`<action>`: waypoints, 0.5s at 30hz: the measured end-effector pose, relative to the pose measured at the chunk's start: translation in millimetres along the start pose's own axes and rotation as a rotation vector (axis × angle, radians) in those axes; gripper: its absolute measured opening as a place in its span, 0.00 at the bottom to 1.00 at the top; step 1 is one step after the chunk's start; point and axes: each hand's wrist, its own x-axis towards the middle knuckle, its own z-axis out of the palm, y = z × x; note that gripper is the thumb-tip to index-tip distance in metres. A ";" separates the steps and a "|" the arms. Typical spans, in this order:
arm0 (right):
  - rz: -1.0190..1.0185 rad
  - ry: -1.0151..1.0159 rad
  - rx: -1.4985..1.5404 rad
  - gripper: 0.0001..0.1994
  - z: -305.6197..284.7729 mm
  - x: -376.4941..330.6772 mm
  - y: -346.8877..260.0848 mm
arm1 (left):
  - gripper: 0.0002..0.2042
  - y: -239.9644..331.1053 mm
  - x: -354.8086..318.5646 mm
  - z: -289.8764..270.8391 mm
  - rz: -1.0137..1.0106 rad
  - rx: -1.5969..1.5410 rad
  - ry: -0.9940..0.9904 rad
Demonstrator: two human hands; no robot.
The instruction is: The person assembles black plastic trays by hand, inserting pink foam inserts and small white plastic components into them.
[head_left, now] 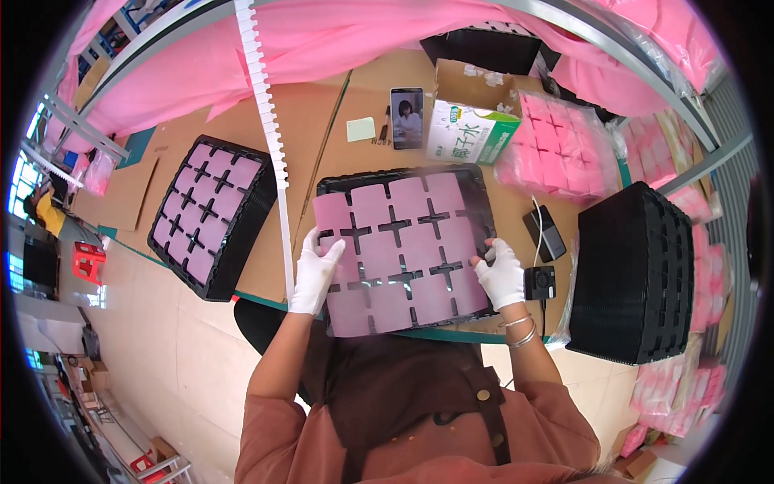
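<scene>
In front of me a pinkish-purple sheet (372, 262) with cross-shaped cutouts lies over a black plastic tray (477, 189). The sheet sits askew, its near left part reaching past the tray's edge. My left hand (317, 274), in a white glove, grips the sheet's left edge with the thumb on top. At the right edge my right hand (501, 276) holds the sheet between thumb and fingers; its glove leaves some fingertips bare. The fingers under the sheet are hidden.
Left stands a stack of black trays (242, 234) topped with purple pieces; right, another black stack (625, 274). Behind are a phone (406, 121), a carton (468, 129) and bagged pink sheets (556, 145). A white toothed strip (270, 121) rises left of my tray. Small black devices (540, 282) lie right.
</scene>
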 end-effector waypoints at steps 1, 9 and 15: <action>-0.026 0.029 -0.030 0.18 1.3 1.5 -1.3 | 0.29 -8.5 1.5 -2.9 0.064 -0.035 -0.009; -0.092 0.001 -0.161 0.18 4.5 6.0 -5.4 | 0.28 -28.2 8.7 -13.4 0.027 -0.082 0.001; -0.139 0.003 -0.243 0.23 19.6 17.3 -23.1 | 0.27 -36.9 14.3 -25.5 0.106 0.045 0.140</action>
